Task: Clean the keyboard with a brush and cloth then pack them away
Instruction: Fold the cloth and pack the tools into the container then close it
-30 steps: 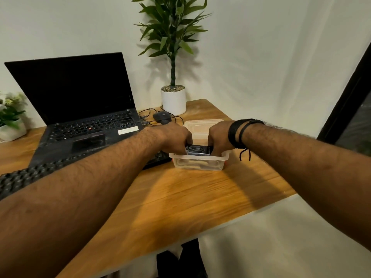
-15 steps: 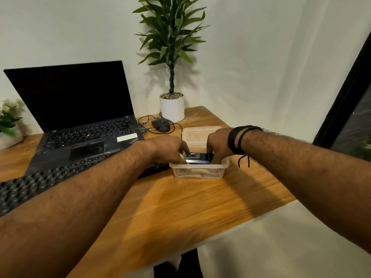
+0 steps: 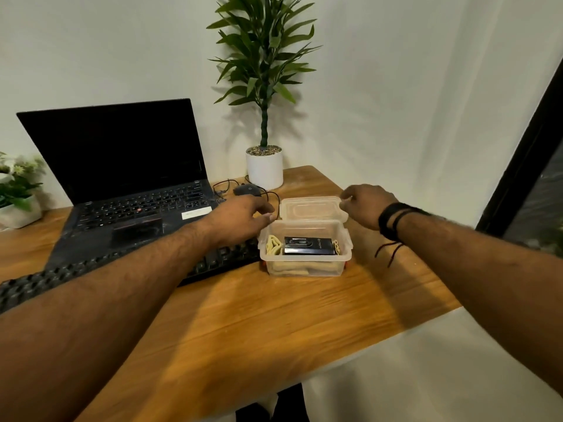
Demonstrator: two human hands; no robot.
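The left hand (image 3: 243, 217) is hovering with loosely curled fingers, holding nothing, beside the lid (image 3: 313, 208); the right hand (image 3: 367, 205) is hanging likewise at the lid's other end. Just nearer, the clear container (image 3: 304, 268) is sitting open on the wooden desk (image 3: 243, 324), holding a folded cloth (image 3: 274, 245) and a black box (image 3: 309, 246), touching the keyboard (image 3: 91, 274).

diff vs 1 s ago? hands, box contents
Both hands left the box, where they were pressing the black case down, and went back to the lid behind it: left hand at its left edge, right hand at its right edge. Whether they grip it yet is unclear. Case and cloth stay in the box; keyboard and laptop unmoved.
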